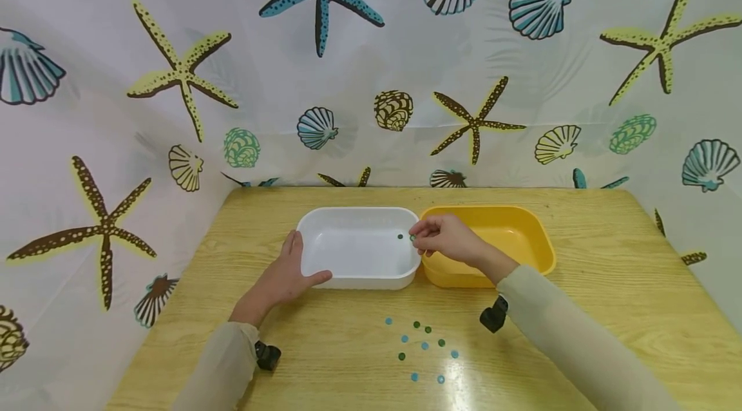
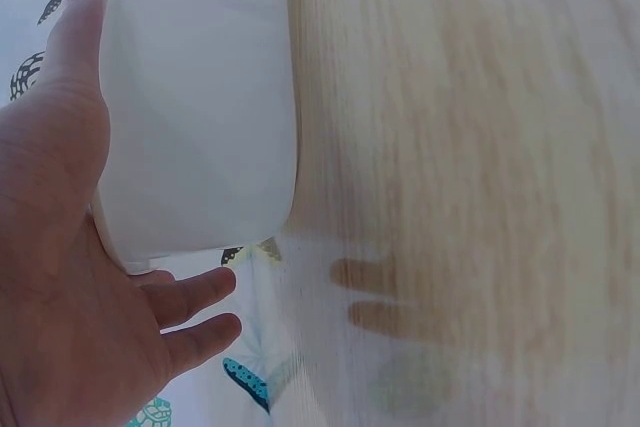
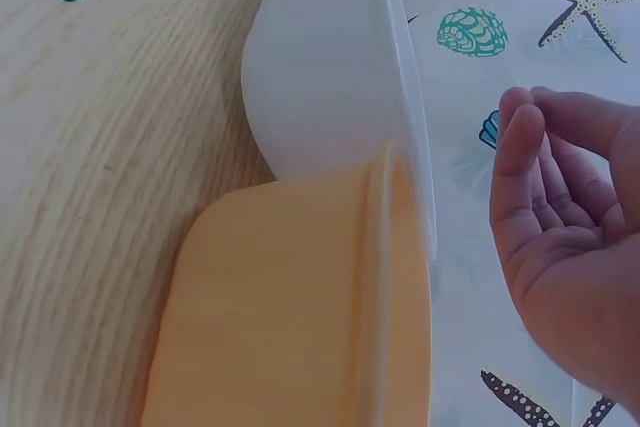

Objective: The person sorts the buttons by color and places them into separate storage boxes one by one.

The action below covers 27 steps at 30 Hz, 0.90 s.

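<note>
My left hand (image 1: pixel 285 276) rests at the left front corner of a white plastic tub (image 1: pixel 353 283), its thumb along the front rim and its fingers, fairly straight, at the end wall. Over the tub's right end, my right hand (image 1: pixel 443 237) pinches a small green button (image 1: pixel 413 238) between thumb and fingertips. The right wrist view shows those fingertips together, with the button itself hidden. Another green button (image 1: pixel 400 236) lies inside the white tub. A yellow tub (image 1: pixel 539 250), orange-looking in the right wrist view, stands beside the white one, under my right wrist.
Loose buttons lie on the wooden table (image 1: pixel 324 346) in front of the tubs, several blue (image 1: pixel 425 346) and several green (image 1: pixel 442 343). A white cloth (image 1: pixel 371 63) printed with shells and starfish hangs behind the table and along both sides.
</note>
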Motion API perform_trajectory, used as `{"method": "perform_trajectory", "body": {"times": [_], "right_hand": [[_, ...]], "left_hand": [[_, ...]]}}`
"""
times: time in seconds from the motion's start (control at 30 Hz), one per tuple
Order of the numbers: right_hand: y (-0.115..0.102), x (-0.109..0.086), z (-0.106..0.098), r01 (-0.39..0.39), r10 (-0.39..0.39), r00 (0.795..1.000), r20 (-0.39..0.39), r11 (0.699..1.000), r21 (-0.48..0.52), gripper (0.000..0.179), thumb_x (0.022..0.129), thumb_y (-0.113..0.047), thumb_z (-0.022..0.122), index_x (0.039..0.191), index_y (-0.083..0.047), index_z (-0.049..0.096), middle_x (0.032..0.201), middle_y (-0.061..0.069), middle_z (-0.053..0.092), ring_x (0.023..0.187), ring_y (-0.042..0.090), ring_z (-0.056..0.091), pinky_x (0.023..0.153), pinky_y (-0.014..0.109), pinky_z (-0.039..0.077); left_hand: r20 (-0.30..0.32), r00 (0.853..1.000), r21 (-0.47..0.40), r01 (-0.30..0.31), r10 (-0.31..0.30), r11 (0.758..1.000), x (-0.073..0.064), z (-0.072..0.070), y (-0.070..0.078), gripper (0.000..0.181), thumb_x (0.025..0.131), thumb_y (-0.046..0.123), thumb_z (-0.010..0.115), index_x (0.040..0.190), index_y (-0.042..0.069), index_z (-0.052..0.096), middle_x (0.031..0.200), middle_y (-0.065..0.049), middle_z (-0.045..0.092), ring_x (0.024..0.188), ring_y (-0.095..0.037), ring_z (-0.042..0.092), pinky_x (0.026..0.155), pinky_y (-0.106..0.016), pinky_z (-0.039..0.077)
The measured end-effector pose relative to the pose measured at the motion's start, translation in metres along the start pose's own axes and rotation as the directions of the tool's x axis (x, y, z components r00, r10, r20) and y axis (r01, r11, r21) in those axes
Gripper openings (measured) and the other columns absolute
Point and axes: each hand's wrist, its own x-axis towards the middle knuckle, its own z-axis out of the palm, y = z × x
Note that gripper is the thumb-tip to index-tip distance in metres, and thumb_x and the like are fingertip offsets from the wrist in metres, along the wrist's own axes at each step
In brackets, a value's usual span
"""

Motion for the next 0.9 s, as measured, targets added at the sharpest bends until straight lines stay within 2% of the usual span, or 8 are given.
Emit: {"method": "perform_trajectory", "body": {"times": [0.13,0.23,0.37,0.5,0.73,0.9], "right_hand": [[-0.001,0.008,0.0,-0.012,0.011,1.0,-0.008,1.0,-0.024,0.025,0.091,-0.004,0.062,0.112,0.009,0.061,0.086,0.012,0.064,0.075,0.02,0.062,0.07,0.032,0.054],[-0.003,0.012,0.0,-0.029,0.029,1.0,-0.003,0.999,-0.036,0.025,0.091,-0.005,0.062,0.112,0.009,0.061,0.09,0.018,0.064,0.078,0.026,0.062,0.075,0.037,0.054],[0.0,0.018,-0.002,-0.038,0.038,0.999,-0.001,0.998,-0.056,0.025,0.092,-0.006,0.062,0.113,0.008,0.062,0.092,0.02,0.065,0.08,0.028,0.062,0.079,0.041,0.053],[0.006,0.027,-0.002,-0.044,0.043,0.999,-0.01,0.997,-0.068,0.024,0.091,-0.006,0.062,0.111,0.007,0.063,0.09,0.016,0.065,0.075,0.02,0.062,0.076,0.036,0.054],[0.009,0.035,-0.001,-0.082,0.08,0.996,-0.029,0.993,-0.082,0.022,0.091,-0.004,0.061,0.111,0.005,0.064,0.092,0.016,0.066,0.074,0.018,0.062,0.072,0.029,0.054],[0.012,0.039,0.0,-0.083,0.08,0.996,-0.04,0.992,-0.09,0.02,0.092,-0.004,0.06,0.11,0.004,0.065,0.088,0.012,0.066,0.073,0.018,0.061,0.074,0.031,0.054]], "left_hand": [[-0.004,1.0,-0.002,-0.006,0.006,1.0,0.0,0.0,0.0,0.119,0.081,0.069,0.055,0.147,-0.008,-0.008,0.154,-0.026,-0.008,0.127,-0.047,0.036,0.098,-0.054,0.036],[-0.006,1.0,0.006,-0.01,0.01,1.0,0.0,-0.001,0.0,0.121,0.08,0.072,0.053,0.147,-0.008,-0.007,0.154,-0.026,-0.007,0.126,-0.047,0.037,0.098,-0.053,0.036],[-0.003,1.0,0.01,-0.011,0.011,1.0,-0.001,-0.002,0.001,0.119,0.081,0.071,0.052,0.146,-0.009,-0.007,0.153,-0.027,-0.007,0.127,-0.048,0.035,0.098,-0.053,0.036],[-0.001,1.0,0.009,-0.011,0.011,1.0,-0.001,-0.002,0.001,0.118,0.082,0.069,0.053,0.146,-0.01,-0.007,0.153,-0.027,-0.007,0.128,-0.048,0.034,0.099,-0.054,0.036],[0.014,1.0,0.002,-0.001,0.001,1.0,-0.001,-0.002,0.001,0.12,0.08,0.072,0.053,0.147,-0.008,-0.008,0.154,-0.025,-0.01,0.129,-0.047,0.034,0.1,-0.053,0.035],[0.015,1.0,0.005,-0.005,0.004,1.0,0.0,-0.002,0.0,0.122,0.079,0.075,0.051,0.147,-0.008,-0.008,0.154,-0.025,-0.008,0.127,-0.046,0.036,0.099,-0.052,0.036]]}}
